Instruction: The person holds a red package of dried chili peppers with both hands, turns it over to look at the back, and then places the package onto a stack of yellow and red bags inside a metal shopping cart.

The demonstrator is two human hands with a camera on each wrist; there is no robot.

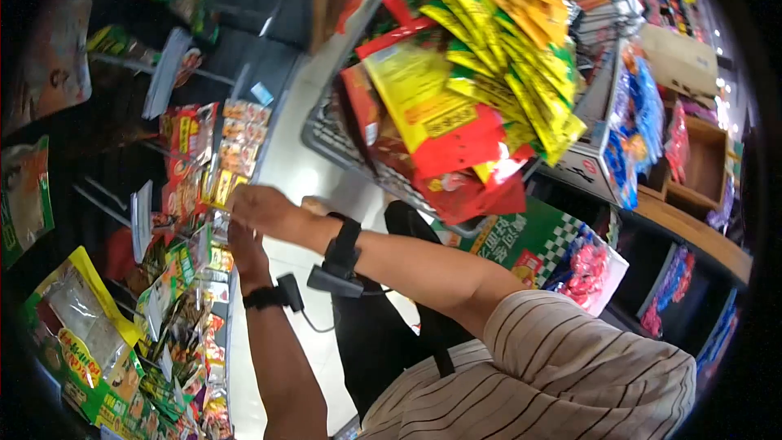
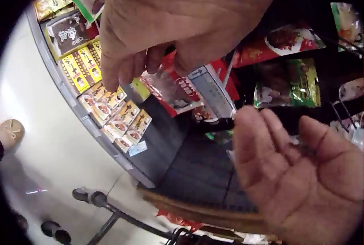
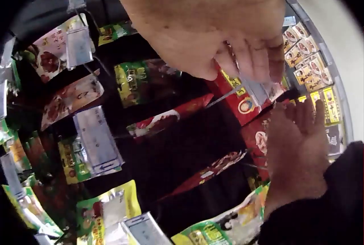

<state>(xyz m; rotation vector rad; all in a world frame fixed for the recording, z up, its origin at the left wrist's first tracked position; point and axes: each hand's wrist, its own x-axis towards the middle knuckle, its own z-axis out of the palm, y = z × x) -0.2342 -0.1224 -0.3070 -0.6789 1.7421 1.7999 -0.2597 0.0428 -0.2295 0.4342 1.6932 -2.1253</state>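
In the head view my right hand (image 1: 265,208) reaches out over the hanging snack packets, with my left hand (image 1: 247,251) just below it. The left wrist view shows my left hand (image 2: 182,17) from behind, fingers bent downward beside a red packet (image 2: 173,88). There my right hand (image 2: 301,179) turns its palm into view, fingers slightly bent and nothing in it. In the right wrist view, my right hand's fingertips overlap a clear price-tag holder (image 3: 256,88) in front of red packets (image 3: 230,94). My left hand (image 3: 296,148) is close beside them, fingers extended.
A shopping basket (image 1: 326,134) piled with yellow and red packets (image 1: 444,106) stands beside me. Small boxed items (image 2: 116,114) line the shelf edge. Metal hooks with price tags (image 3: 94,140) jut out among hanging packets. Behind the basket stand shelves and a wooden ledge (image 1: 692,236).
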